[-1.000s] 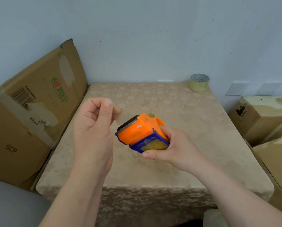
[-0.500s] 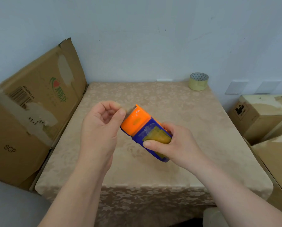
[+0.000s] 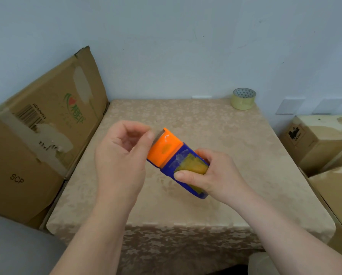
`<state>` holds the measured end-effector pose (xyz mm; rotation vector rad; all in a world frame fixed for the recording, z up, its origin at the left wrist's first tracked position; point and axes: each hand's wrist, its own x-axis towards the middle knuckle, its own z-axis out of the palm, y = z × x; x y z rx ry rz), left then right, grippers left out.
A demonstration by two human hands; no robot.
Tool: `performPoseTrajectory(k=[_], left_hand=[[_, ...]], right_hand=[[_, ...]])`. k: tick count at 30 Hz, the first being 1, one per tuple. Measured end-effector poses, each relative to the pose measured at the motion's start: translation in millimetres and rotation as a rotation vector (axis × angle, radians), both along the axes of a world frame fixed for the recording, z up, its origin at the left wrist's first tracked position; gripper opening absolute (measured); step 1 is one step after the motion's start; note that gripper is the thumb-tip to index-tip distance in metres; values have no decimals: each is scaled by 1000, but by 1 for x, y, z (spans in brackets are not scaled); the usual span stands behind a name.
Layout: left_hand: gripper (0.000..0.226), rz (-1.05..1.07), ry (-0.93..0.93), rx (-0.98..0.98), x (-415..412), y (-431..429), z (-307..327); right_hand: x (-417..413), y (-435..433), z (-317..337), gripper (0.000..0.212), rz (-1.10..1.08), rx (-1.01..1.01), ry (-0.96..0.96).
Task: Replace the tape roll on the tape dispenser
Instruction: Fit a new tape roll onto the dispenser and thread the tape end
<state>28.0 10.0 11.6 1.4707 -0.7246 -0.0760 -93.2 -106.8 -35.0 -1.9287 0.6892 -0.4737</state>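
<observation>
I hold an orange and blue tape dispenser (image 3: 164, 149) above the middle of the table (image 3: 186, 114). My right hand (image 3: 217, 176) grips its blue body, thumb across the yellowish tape roll (image 3: 194, 165) seated inside. The orange end with the serrated cutter points up and to the left. My left hand (image 3: 120, 161) is curled beside that end, thumb and forefinger pinched at the cutter edge on a barely visible clear tape end. A second, yellowish tape roll (image 3: 243, 99) stands on the table's far right corner.
A large cardboard box (image 3: 37, 147) leans against the table's left side. More cardboard boxes (image 3: 317, 141) are stacked to the right. A pale wall closes off the back, and the table's cloth hangs over the near edge.
The dispenser has tilted so its orange end points up-left and its blue body shows. My left hand, which held the tape stretched out, has come in against the cutter.
</observation>
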Motion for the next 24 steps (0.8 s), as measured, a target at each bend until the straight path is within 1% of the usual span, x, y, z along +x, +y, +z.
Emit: performPoseTrajectory(k=[3, 4, 6, 8, 9, 10, 11, 12, 13, 14, 15, 16, 17, 18, 20, 22, 24], left_hand=[[19, -7, -460, 247, 3, 0, -2], [20, -20, -573, 321, 5, 0, -4], [31, -61, -684, 404, 6, 0, -6], [45, -97, -747, 383, 3, 1, -5], [49, -99, -733, 346, -1, 1, -2], [51, -94, -643, 303, -3, 1, 0], [52, -83, -474, 277, -3, 1, 0], [53, -80, -255, 284, -2, 0, -1], [57, -100, -21, 343, 0, 0, -3], [64, -169, 203, 422, 3, -1, -7], [69, -281, 398, 481, 5, -1, -10], [68, -414, 540, 512, 5, 0, -13], [60, -540, 619, 521, 5, 0, -14], [52, -632, 658, 514, 3, 0, -15], [44, -703, 721, 453, 1, -2, -16], [40, -673, 778, 397, 1, -7, -19], [34, -596, 814, 372, 0, -11, -21]], right_hand=[[3, 0, -1, 38, -90, 21, -18], [4, 0, -1, 40, -124, 42, -20], [6, -1, 0, 43, -198, 157, -47], [6, -2, 3, 41, -269, 344, -95], [5, -2, 5, 40, -284, 442, -123], [5, -3, 8, 41, -287, 540, -156], [4, -3, 11, 43, -289, 646, -193], [3, -3, 13, 44, -297, 762, -234], [3, -3, 16, 44, -311, 880, -273], [2, -3, 17, 45, -328, 996, -310], [1, -3, 18, 48, -336, 1101, -344], [1, -4, 18, 52, -332, 1193, -374], [1, -4, 17, 57, -318, 1276, -401], [1, -5, 15, 60, -299, 1351, -427], [0, -6, 12, 61, -264, 1452, -475], [1, -7, 9, 58, -260, 1439, -480], [3, -11, 7, 54, -287, 1288, -404]])
